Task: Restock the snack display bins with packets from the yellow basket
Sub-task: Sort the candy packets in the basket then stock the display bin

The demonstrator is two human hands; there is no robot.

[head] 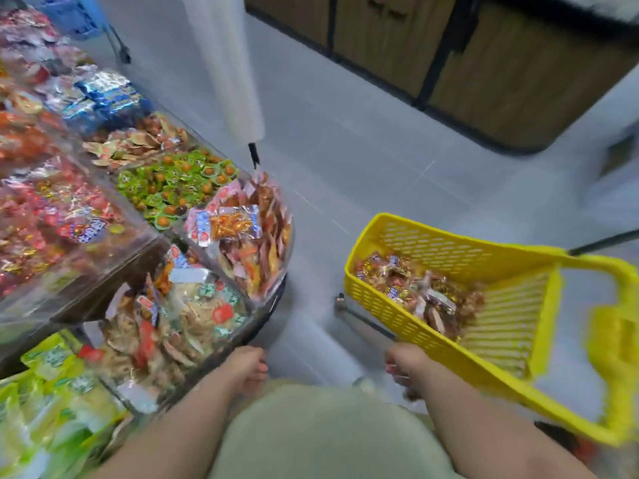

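In the head view, we see one yellow perforated plastic basket (pixel 432 247) tipped on the grey tiled floor (pixel 345 150), just right of the right hand (pixel 403 368) and its fingers. A heap of small red, brown and gold snack packets (pixel 415 292) lies inside, too blurred to count. The right fingers curl; we cannot tell what they hold. The left hand (pixel 249 368) hangs with its fingers loosely curled, holding nothing we can see. The clear plastic display bins (pixel 288 233) are just left of them. Two hands, one basket.

Open grey floor (pixel 332 188) separates the display bins (pixel 238 236) from the yellow basket (pixel 432 236).
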